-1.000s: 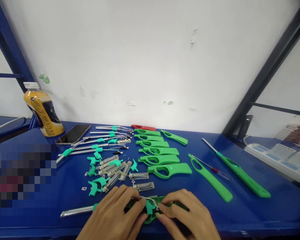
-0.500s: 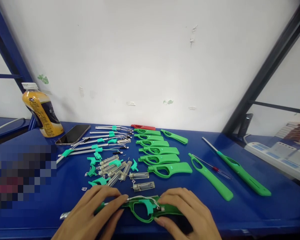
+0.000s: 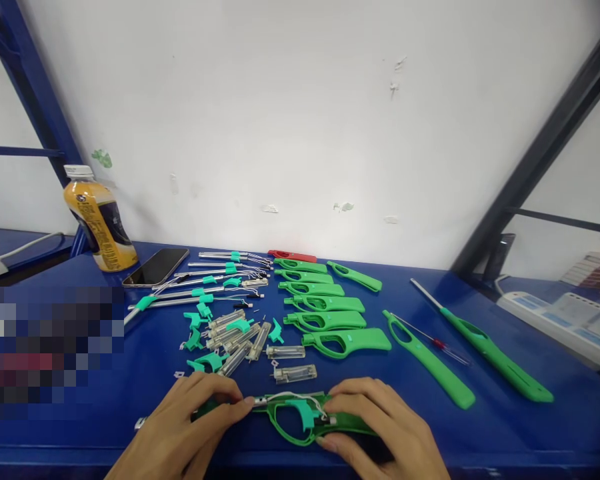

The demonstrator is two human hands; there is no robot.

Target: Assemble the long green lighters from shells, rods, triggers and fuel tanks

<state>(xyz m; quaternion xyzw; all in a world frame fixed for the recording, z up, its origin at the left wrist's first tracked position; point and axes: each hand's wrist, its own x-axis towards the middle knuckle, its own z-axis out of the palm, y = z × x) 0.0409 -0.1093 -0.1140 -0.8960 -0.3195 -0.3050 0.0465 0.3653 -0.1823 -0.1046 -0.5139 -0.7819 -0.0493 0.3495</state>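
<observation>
At far left, upright, a bottle (image 3: 100, 230), with a phone (image 3: 157, 268) flat beside it. At lower left, in the left hand (image 3: 193, 423), fingers drawn close together on the metal tube (image 3: 260, 401), at the shell's neck end. Cannot tell the thumb's exact contact there.

Then, at lower middle, between both hands and just above the near edge of the table (image 3: 430, 440), the green shell (image 3: 357, 423), open side up. Runs across the body from left hand to right, long axis roughly in line with that edge, neck to the left, handle to the right, loop bulging toward the person.

Inside, at the right side of the loop, the trigger (image 3: 307, 415): nearer to the right hand than to the left, touched by neither. Over the top of the loop, from tube toward the right fingertips, a pale wire (image 3: 295, 395). Just right of the trigger, a black plug (image 3: 324, 420).

At lower right, in the right hand (image 3: 393, 427), a narrow grip around the handle, fingers on the far side, thumb on the near side.
</observation>
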